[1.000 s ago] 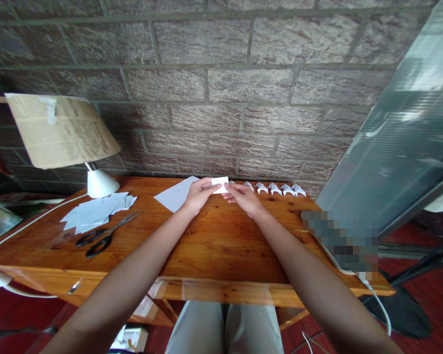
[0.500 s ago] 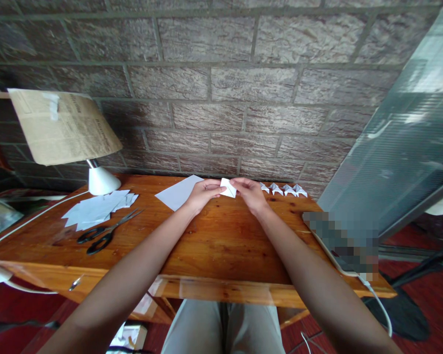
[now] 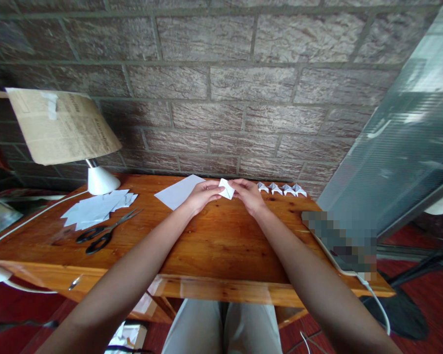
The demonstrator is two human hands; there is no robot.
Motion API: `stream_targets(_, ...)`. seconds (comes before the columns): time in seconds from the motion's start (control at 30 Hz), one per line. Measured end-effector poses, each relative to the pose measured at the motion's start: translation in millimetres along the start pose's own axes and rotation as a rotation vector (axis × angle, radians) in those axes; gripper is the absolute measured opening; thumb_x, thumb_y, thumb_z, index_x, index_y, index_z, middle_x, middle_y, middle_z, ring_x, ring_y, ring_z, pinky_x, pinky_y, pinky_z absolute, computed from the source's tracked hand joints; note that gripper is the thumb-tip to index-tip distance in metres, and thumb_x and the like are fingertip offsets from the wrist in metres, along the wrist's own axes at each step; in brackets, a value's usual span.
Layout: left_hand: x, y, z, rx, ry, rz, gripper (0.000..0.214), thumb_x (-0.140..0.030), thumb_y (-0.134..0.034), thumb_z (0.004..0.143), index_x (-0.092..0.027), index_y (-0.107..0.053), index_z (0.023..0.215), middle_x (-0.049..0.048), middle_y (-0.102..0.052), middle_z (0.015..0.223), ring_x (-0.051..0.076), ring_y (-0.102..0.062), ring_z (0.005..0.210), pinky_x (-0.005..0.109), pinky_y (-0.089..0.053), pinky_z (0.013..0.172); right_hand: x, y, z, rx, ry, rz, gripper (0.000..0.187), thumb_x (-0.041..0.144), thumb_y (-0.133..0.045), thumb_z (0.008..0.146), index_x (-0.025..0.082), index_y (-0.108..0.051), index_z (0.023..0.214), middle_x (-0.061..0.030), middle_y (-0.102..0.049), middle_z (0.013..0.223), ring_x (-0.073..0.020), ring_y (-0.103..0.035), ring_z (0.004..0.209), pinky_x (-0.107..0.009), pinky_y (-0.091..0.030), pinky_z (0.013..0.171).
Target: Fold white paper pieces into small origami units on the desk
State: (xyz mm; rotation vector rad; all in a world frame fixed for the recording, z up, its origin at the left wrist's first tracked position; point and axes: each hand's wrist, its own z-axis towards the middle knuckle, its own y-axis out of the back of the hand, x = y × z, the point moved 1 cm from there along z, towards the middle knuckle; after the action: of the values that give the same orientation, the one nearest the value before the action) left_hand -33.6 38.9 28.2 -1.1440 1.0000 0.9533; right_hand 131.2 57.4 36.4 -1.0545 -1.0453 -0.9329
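A small folded white paper square (image 3: 226,190) is held up between my two hands, over the far part of the wooden table. My left hand (image 3: 203,195) pinches its left edge between thumb and fingers. On the other side, my right hand (image 3: 248,194) grips the upper right edge with fingertips and thumb. Faint crease lines run across the paper's face. Just behind my left hand lies a larger white sheet (image 3: 175,191), partly covered by that hand. Several folded paper pieces (image 3: 275,189) stand in a row to the right of my right hand.
Black-handled scissors (image 3: 107,233) lie open on the left of the table (image 3: 221,250), beside a pile of white paper pieces (image 3: 96,209). A lamp (image 3: 102,180) stands behind them. At the right edge rests a blurred-out device (image 3: 337,246) with a white cable. A brick wall (image 3: 229,118) closes off the back.
The folded paper has turned slightly between my fingers and shifted a little left. My right hand has moved slightly left with it; both hands keep their hold.
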Motion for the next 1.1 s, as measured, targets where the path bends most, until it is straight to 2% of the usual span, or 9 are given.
stream_targets(0.2, 0.0, -1.2, -1.2, -0.028, -0.037, -0.008, 0.036, -0.029, -0.085, 0.059, -0.016, -0.074, 0.090, 0.0069, -0.073, 0.092, 0.017, -0.066, 0.085, 0.031, -0.049, 0.082, -1.0, 0.7, 1.0, 0.078, 0.103, -0.205, 0.038, 0.045, -0.079, 0.061, 0.019, -0.072, 0.088, -0.0017, -0.072, 0.080, -0.0138, -0.061, 0.069, -0.025, -0.047, 0.063)
stream_targets(0.43, -1.8, -4.0, -1.1, -0.109, -0.088, -0.058, 0.037, -0.029, -0.085, 0.057, -0.017, -0.074, 0.089, 0.0054, -0.073, 0.088, 0.017, -0.066, 0.082, 0.032, -0.051, 0.081, -3.4, 3.1, 3.8, 0.094, 0.203, -0.342, 0.035, 0.052, -0.072, 0.067, 0.019, -0.074, 0.077, -0.0015, -0.071, 0.074, -0.0128, -0.055, 0.063, -0.025, -0.042, 0.061)
stream_targets(0.83, -3.8, -7.0, -2.0, -0.091, -0.167, 0.026, 0.041, -0.029, -0.086, 0.055, -0.015, -0.074, 0.091, 0.0060, -0.074, 0.085, 0.017, -0.065, 0.075, 0.032, -0.050, 0.075, -1.0, 2.9, 2.2, 0.064, 0.203, -0.313, 0.032, 0.049, -0.074, 0.067, 0.017, -0.074, 0.075, -0.0007, -0.069, 0.070, -0.0107, -0.051, 0.059, -0.025, -0.038, 0.058)
stream_targets(1.1, 1.5, -2.0, 2.5, 0.000, -0.058, -0.092, 0.047, -0.027, -0.086, 0.058, -0.016, -0.071, 0.101, 0.0061, -0.073, 0.094, 0.018, -0.067, 0.088, 0.036, -0.049, 0.090, 3.6, -1.2, -0.4, 0.046, 0.090, -0.129, 0.031, 0.044, -0.079, 0.061, 0.018, -0.073, 0.077, -0.0015, -0.070, 0.073, -0.0118, -0.057, 0.065, -0.024, -0.044, 0.061)
